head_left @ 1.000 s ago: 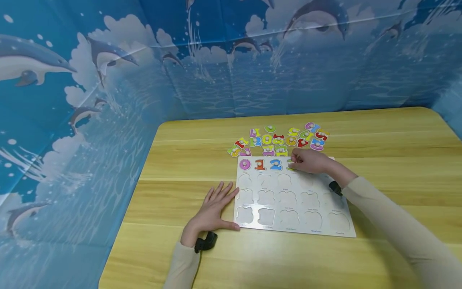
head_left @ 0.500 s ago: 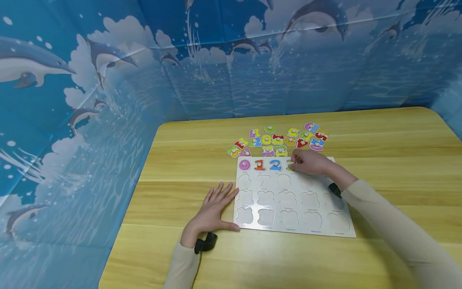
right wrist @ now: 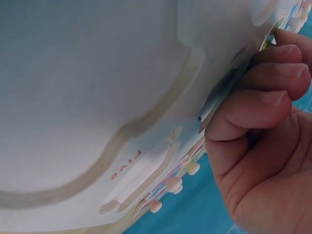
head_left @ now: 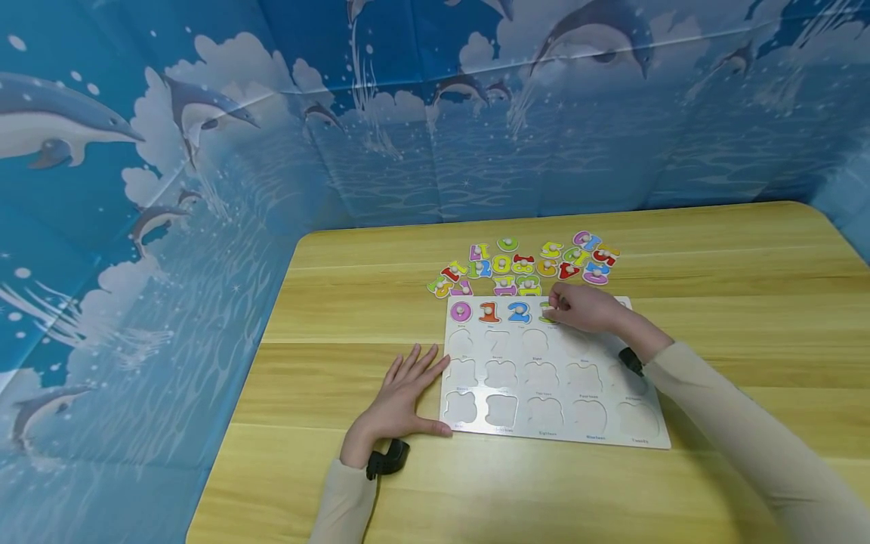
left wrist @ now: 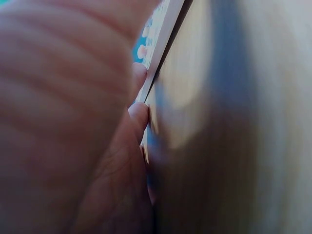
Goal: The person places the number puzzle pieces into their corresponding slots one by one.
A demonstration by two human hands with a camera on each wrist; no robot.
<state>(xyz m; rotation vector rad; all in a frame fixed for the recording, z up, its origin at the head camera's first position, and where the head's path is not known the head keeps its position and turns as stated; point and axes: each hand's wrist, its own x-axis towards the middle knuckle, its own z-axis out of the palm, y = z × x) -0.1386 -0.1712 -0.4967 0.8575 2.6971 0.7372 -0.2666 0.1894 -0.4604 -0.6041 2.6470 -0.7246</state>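
A white number puzzle board [head_left: 568,393] lies on the table, with cut-out recesses in rows. In its top row sit a pink 0 [head_left: 461,311], an orange-red 1 [head_left: 488,312] and a blue 2 [head_left: 519,312]. Beside the 2, my right hand [head_left: 586,307] pinches a green number 3 piece [head_left: 547,311], partly covered by the fingers; whether it lies flush in its recess I cannot tell. In the right wrist view, the other fingers [right wrist: 253,109] curl over the board. My left hand [head_left: 397,400] lies spread, fingertips and thumb touching the board's left edge.
Loose, knobbed number pieces [head_left: 501,264] are scattered just behind the board, several close to its back edge. Underneath is a light wooden table [head_left: 326,302]. A blue dolphin-print cloth [head_left: 421,136] hangs behind and to the left.
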